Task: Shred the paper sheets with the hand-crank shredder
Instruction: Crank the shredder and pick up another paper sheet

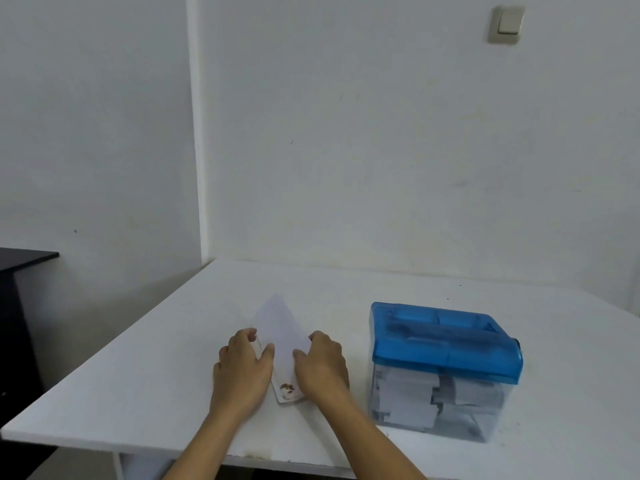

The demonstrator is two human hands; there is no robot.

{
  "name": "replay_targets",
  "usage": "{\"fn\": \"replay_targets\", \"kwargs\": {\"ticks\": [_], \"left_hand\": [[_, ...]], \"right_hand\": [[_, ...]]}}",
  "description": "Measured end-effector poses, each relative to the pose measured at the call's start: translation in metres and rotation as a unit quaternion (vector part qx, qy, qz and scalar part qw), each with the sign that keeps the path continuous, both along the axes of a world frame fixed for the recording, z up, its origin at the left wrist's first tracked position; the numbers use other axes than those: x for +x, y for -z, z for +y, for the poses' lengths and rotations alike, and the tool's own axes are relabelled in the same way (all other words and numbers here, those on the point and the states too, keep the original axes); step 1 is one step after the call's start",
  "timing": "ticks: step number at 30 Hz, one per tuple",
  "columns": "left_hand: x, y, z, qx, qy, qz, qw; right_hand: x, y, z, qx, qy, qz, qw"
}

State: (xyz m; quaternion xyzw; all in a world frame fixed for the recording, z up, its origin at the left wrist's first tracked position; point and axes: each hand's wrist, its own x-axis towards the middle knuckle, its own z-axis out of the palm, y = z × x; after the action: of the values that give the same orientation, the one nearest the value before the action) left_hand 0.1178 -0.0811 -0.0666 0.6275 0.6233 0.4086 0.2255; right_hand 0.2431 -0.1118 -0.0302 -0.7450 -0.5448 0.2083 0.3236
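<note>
I see the white worktop (173, 368) with its near edge running across the bottom of my view and its left edge slanting back toward the wall corner; the far edge meets the wall. There is open surface left of the hands, behind the paper, and between the paper and the shredder. Off the left edge stands a dark cabinet (17, 306), apart from the worktop.

The paper sheets (281, 332) lie near the front middle of the worktop, a small white stack turned cornerwise so one corner points away from me. A brown printed mark shows near the closest corner.

My left hand (242, 365) rests on the stack's left side, fingers curled over its edge and thumb on top. My right hand (323, 365) does the same on the right side. Each grip is partly closed on the paper.

The shredder (445, 368) sits to the right, well apart from the hands: translucent blue lid, clear bin holding paper shreds.
</note>
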Motion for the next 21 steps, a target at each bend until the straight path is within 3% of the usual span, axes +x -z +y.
{"fn": "replay_targets", "kwargs": {"ticks": [10, 15, 21], "left_hand": [[0.001, -0.005, -0.004, -0.007, 0.002, 0.012, 1.0], [-0.004, -0.012, -0.008, -0.008, 0.073, -0.132, 0.988], [-0.005, -0.016, -0.015, 0.02, 0.072, -0.179, 0.981]], "right_hand": [[0.001, -0.021, 0.0, 0.076, 0.028, 0.158, 0.984], [0.001, -0.019, -0.001, 0.066, 0.001, 0.193, 0.979], [-0.002, -0.01, -0.002, 0.092, -0.007, 0.207, 0.974]]}}
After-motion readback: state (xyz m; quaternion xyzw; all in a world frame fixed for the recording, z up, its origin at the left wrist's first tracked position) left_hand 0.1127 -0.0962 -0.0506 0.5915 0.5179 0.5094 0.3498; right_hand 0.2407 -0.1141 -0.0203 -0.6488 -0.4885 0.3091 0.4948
